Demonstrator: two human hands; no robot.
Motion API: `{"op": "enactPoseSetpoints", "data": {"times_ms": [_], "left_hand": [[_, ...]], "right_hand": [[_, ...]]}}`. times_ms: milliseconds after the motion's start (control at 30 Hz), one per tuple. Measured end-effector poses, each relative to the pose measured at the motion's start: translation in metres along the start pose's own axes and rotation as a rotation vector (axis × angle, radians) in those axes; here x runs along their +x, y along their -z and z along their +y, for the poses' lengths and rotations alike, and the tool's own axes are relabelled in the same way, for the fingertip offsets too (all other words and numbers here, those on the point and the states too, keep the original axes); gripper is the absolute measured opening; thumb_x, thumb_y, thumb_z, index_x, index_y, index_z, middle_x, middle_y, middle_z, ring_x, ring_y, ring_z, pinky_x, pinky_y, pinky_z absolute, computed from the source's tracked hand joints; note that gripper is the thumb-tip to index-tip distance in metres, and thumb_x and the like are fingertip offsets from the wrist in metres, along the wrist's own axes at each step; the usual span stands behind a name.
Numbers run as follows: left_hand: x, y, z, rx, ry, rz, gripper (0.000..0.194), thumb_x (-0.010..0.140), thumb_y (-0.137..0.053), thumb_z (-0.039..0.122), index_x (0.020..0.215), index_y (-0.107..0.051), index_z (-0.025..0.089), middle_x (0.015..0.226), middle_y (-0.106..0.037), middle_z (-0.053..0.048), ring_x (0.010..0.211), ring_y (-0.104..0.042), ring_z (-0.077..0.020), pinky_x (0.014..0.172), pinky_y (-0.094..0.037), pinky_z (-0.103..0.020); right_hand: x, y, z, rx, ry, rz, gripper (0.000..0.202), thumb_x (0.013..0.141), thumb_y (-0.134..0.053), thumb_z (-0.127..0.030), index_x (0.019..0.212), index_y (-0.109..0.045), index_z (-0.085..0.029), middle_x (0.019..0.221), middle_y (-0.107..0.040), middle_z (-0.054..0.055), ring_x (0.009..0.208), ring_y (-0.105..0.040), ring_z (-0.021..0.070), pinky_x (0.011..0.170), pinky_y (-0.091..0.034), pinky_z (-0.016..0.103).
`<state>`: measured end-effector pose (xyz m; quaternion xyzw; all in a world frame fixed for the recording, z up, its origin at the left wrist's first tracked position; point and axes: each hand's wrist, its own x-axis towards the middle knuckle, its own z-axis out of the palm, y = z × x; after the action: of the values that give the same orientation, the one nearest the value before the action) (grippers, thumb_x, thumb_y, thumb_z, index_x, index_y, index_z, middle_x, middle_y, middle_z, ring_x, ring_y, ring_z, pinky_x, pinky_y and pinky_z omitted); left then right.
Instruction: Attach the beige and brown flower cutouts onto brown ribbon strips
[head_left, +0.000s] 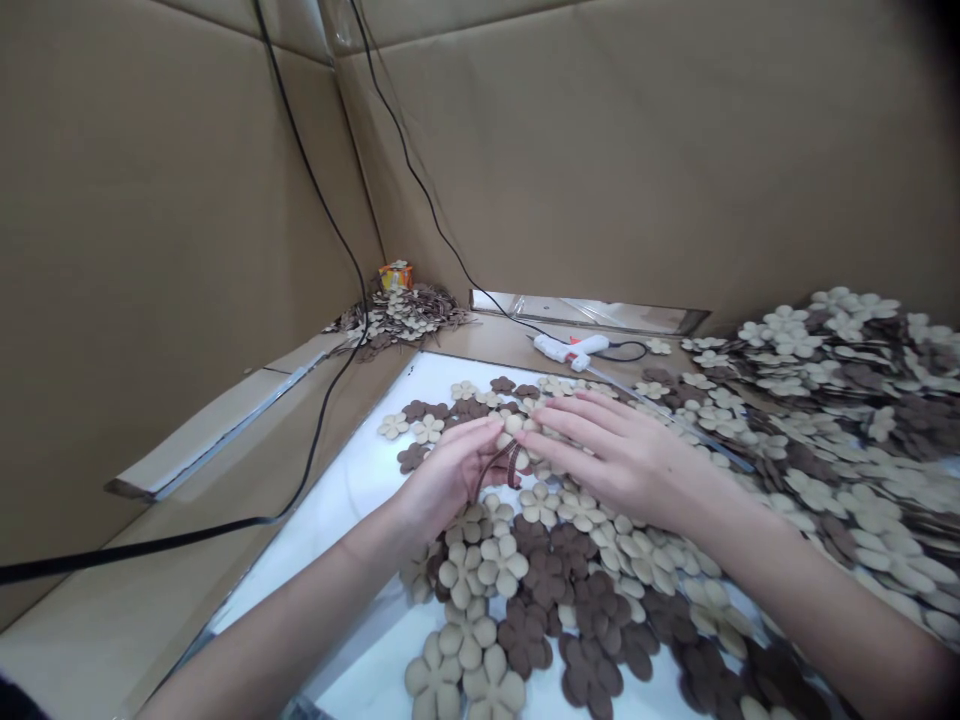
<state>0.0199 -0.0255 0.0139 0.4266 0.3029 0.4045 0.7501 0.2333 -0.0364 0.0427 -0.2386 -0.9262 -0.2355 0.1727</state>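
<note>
Beige flower (pixel 514 425) with brown cord (pixel 513 465), in hand

Item 1. One beige flower, five-petalled type, with a thin looped cord; nearer the wearer than the glue gun (pixel 574 350), slightly to its left, above the white board (pixel 337 540).

Item 2. Left hand (pixel 450 465): curled, thumb over fingers, pinching the flower's edge, cord looping past the fingers. Right hand (pixel 619 440): laid over the piece, fingers extended side by side; its fingertips overlap other petals, so whether they grip cannot be told.

Item 3. Loose beige flowers (pixel 504 565) and dark brown flowers (pixel 544 577), overlapping, on the board on the near side of the glue gun.

Item 4. Large flower heap (pixel 847 340), right of the glue gun; smaller mixed pile (pixel 405 318) with an orange box (pixel 396 275), left of it.

Item 5. Black cable (pixel 330 400), left of the glue gun, hanging to the cardboard worktop (pixel 187 560).

Condition notes, by judgement. The cord could twist or slip if the left pinch loosens. The right forearm, low over the loose flowers, could drag them out of place. The glue gun, if hot, could scorch fingers reaching past it or mark petals nudged against its nozzle.
</note>
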Motion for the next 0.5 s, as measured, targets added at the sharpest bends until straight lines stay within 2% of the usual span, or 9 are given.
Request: {"op": "enactPoseSetpoints", "data": {"times_ms": [267,500], "left_hand": [[-0.0004,0.0005,0.0015,0.061,0.037,-0.068,0.013,0.083,-0.06,0.023,0.089,-0.067,0.014,0.082,-0.066,-0.005,0.074,-0.063,-0.0135,0.077,-0.051,-0.028],[-0.0004,0.0018,0.0016,0.081,0.056,-0.063,0.013,0.084,-0.059,0.022,0.089,-0.066,0.013,0.081,-0.067,-0.006,0.074,-0.064,-0.0138,0.078,-0.052,-0.029]], "right_hand": [[-0.0019,-0.0037,0.0049,-0.038,0.045,0.048,0.037,0.088,-0.045,-0.008,0.123,-0.055,-0.017,0.117,-0.062,0.007,0.113,-0.052,0.0223,0.101,-0.037,0.043],[-0.003,-0.0036,0.0044,-0.075,0.051,0.02,0.039,0.089,-0.045,-0.009,0.126,-0.053,-0.018,0.118,-0.062,0.006,0.111,-0.052,0.0229,0.099,-0.038,0.044]]}}
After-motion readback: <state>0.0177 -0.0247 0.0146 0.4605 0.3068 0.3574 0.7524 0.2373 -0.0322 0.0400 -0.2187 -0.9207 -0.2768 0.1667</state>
